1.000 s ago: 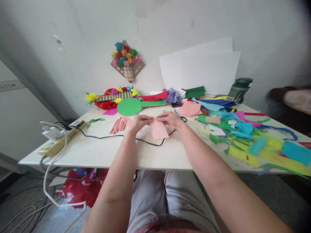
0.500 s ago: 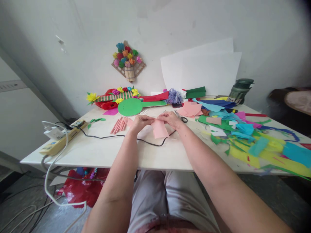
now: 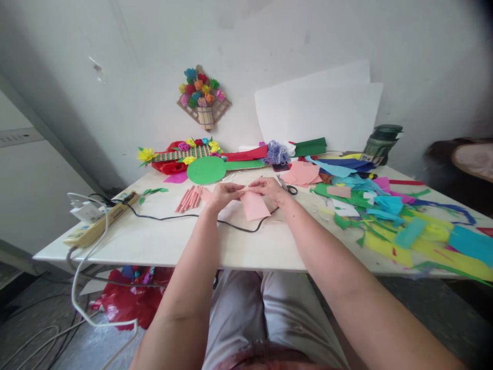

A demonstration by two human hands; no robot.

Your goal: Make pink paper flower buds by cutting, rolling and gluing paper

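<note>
Pink paper (image 3: 254,205) is pinched along its top edge by both hands, above the middle of the white surface (image 3: 162,241). Left hand (image 3: 224,194) has its grip closed on the sheet's upper left corner, fingers curled over the edge; right hand (image 3: 271,189) grips the upper right part the same way, thumb and fingertips pressed together on the paper. The two hands nearly meet (whether their fingertips touch each other is hard to tell at this size). The sheet hangs down toward the person, its lower edge lying just over a black cord (image 3: 173,217) that runs across the surface. Rolled pink sticks (image 3: 188,199) lie just left of the left hand, scissors (image 3: 287,186) just beyond the right one. A green disc (image 3: 206,170) sits farther back, and coloured scraps (image 3: 389,216) cover the right side. A power strip (image 3: 96,220) rests at the left edge.
</note>
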